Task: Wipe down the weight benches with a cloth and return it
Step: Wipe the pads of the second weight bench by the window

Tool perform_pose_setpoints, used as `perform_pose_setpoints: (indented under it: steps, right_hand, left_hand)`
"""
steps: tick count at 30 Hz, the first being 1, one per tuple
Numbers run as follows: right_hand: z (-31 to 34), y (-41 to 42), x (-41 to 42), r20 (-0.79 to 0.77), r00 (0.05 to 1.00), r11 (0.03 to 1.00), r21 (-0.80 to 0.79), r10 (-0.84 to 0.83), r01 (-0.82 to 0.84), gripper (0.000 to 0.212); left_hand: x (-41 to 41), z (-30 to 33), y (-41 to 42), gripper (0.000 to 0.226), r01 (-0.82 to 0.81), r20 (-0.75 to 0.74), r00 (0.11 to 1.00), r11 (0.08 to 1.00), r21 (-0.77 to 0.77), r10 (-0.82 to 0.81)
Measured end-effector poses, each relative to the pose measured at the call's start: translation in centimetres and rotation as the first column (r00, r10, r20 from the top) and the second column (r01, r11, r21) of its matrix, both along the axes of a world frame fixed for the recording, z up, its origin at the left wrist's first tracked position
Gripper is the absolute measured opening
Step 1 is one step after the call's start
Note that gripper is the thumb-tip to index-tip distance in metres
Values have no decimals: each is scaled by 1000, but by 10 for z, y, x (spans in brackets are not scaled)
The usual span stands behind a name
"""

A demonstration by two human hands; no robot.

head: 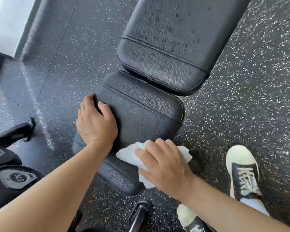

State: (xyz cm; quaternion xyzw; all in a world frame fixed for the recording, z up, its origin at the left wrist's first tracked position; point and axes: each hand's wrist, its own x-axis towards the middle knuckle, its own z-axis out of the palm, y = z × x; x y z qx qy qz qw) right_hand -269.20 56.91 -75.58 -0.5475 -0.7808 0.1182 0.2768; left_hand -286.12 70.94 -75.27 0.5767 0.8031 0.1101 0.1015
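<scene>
On speckled rubber floor [241,81], black bench [141,114], cloth [132,154]

Your left hand [95,122] lies palm-down, its fingers curled over an edge, the thumb pressing on top apart from them. Your left forearm runs bare from the lower left corner up to a nearly straight wrist. Your right hand [164,163] is palm-down too, fingers spread and only slightly bent, pressing flat and pointing toward the upper left. Your right forearm, also bare, comes in from the lower right corner. The two hands sit near each other, not touching, the left one farther from you.
</scene>
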Motion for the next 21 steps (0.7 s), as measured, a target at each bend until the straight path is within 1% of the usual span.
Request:
perform_pose_setpoints:
  steps: [2,3,4,6,7,8,9,10,12,14,16,18,21]
  right_hand:
    - [-6,12,8,5,999,994,91,54,-54,18]
    - [-9,22,15,-8,999,992,117,38,-37,20]
    - [-13,34,25,-37,999,992,122,-21,26,22]
    - [-20,58,45,-125,962,965,71,-242,252,26]
    - [-23,66,53,-189,911,927,9,-366,374,27]
    - [-26,69,57,-267,835,875,-81,-481,477,28]
    - [-28,68,58,-352,742,820,-184,-570,542,28]
    - [-30,63,53,-433,647,775,-273,-628,569,27]
    - [-33,39,36,-543,480,713,-393,-689,581,25]
    - [-31,5,11,-585,377,683,-483,-717,548,20]
    - [-28,-33,-18,-574,331,658,-587,-749,471,14]
    - [-26,-64,-44,-547,320,634,-665,-774,395,14]
    - [-25,-68,-52,-541,328,633,-657,-774,410,16]
  left_hand:
    - [0,0,-1,52,-8,-18,1000,1000,-11,8]
    - [-1,0,-2,53,-11,-16,1000,1000,-5,11]
    - [-1,-1,-2,53,-13,-14,1000,1000,1,13]
    - [0,-1,-2,55,-13,-23,1000,1000,4,13]
    - [0,-1,-1,56,-13,-32,999,1000,2,13]
    - [0,-1,-1,56,-15,-40,999,1000,-1,15]
    - [0,-1,-1,55,-19,-45,999,1000,-6,19]
    - [0,0,-1,54,-25,-47,999,1000,-11,25]
    - [2,1,-3,52,-40,-36,999,999,-18,39]
    - [4,2,-3,49,-43,-20,999,999,-18,43]
    - [5,2,-2,47,-39,-20,999,999,-15,39]
    - [4,2,-2,46,-35,-23,999,999,-11,35]
    - [2,1,-1,46,-20,-12,1000,1000,5,21]
